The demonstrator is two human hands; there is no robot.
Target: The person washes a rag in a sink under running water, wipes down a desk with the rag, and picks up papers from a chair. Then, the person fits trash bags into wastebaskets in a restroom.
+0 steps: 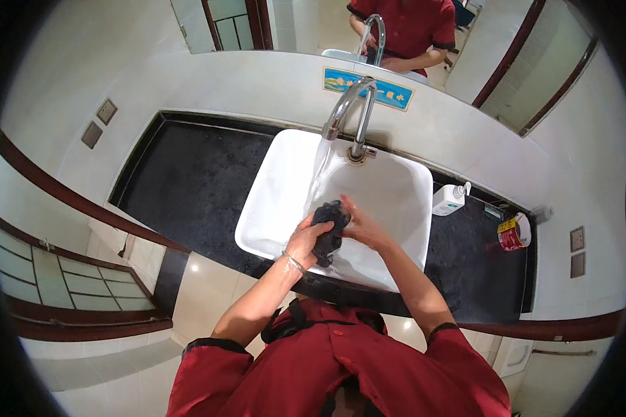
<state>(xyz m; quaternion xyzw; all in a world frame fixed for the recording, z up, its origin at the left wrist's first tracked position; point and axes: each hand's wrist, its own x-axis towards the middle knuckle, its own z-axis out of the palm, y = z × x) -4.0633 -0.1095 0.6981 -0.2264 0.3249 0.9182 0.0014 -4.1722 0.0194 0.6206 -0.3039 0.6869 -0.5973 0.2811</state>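
Note:
A dark, bunched-up wet cloth is held over the front part of the white sink. My left hand is closed around the cloth's left side, with the thumb across it and a bracelet on the wrist. On the cloth's right edge, my right hand has its fingers curled against the fabric; some fingertips are hidden. Water runs from the curved chrome faucet into the basin, just behind and left of the cloth.
The black countertop extends on both sides of the sink. On the right stand a white pump bottle and a red-and-yellow container. A mirror and a blue sign are on the wall behind.

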